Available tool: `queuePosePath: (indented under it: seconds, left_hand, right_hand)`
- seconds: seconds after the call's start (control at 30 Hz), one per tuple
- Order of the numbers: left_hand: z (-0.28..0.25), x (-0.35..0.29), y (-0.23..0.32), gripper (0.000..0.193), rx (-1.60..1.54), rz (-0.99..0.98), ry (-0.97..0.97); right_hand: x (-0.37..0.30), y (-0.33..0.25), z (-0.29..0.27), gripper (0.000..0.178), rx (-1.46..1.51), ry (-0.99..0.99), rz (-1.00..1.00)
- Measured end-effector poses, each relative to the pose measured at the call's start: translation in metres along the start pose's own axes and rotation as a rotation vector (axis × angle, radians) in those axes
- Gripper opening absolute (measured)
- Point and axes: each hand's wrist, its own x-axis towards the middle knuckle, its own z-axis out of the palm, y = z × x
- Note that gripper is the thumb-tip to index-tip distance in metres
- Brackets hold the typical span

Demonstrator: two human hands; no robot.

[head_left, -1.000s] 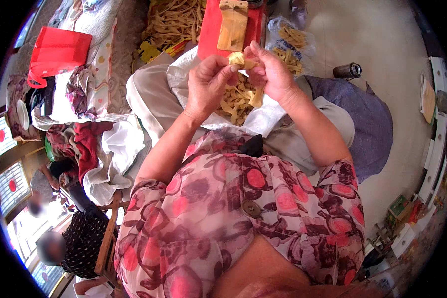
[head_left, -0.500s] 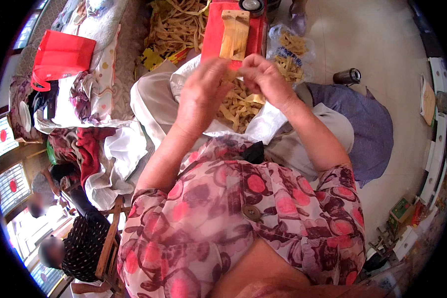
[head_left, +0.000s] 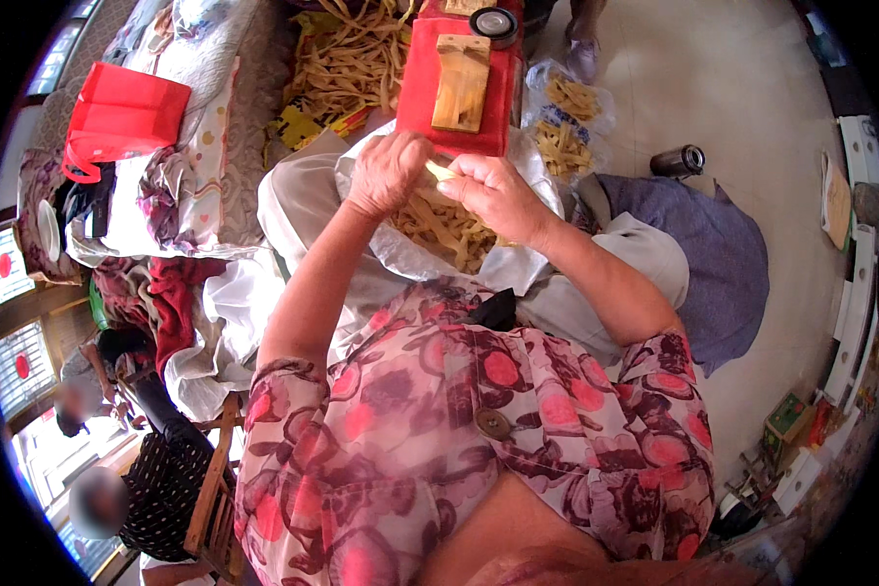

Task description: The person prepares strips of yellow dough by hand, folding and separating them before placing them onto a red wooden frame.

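Observation:
A short pale-yellow strip (head_left: pixel 439 171) is stretched between my two hands, above my lap. My left hand (head_left: pixel 391 174) is closed on its left end, and my right hand (head_left: pixel 498 198) pinches the other end between thumb and fingers. Under the hands, a heap of similar yellowish strips (head_left: pixel 444 227) lies in a white sheet or bag (head_left: pixel 405 252) on my lap. Just beyond my fingers is a red-covered stand (head_left: pixel 415 93) with a notched wooden block (head_left: pixel 461 90) lying on it.
Long yellowish strips (head_left: pixel 356 59) fill a bag at the upper left. Clear plastic bags of strips (head_left: pixel 566 146) lie right of the stand. A round dark-rimmed object (head_left: pixel 493 23) sits beyond the block. A dark flask (head_left: pixel 678 160) is on the right; people (head_left: pixel 166 488) sit at the left.
Both hands have come slightly nearer to me and turned, and the strip between them now shows more plainly. The stand and block appear lower in the view.

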Motion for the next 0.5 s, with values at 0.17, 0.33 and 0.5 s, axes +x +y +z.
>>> queuePosePath:
  seconds: [0.17, 0.33, 0.5]
  left_hand:
    - [0.008, 0.006, -0.011, 0.017, -0.043, -0.207, -0.077]
    - [0.000, 0.036, -0.003, 0.016, -1.419, -0.801, -0.108]
    - [-0.006, 0.054, -0.009, 0.020, -1.294, -0.811, -0.065]
  right_hand:
    - [0.010, -0.004, -0.010, 0.019, -0.013, 0.144, -0.053]
    - [0.031, 0.001, -0.046, 0.021, -0.093, 0.373, -0.022]
    - [0.046, 0.010, -0.056, 0.019, -0.133, 0.387, -0.017]
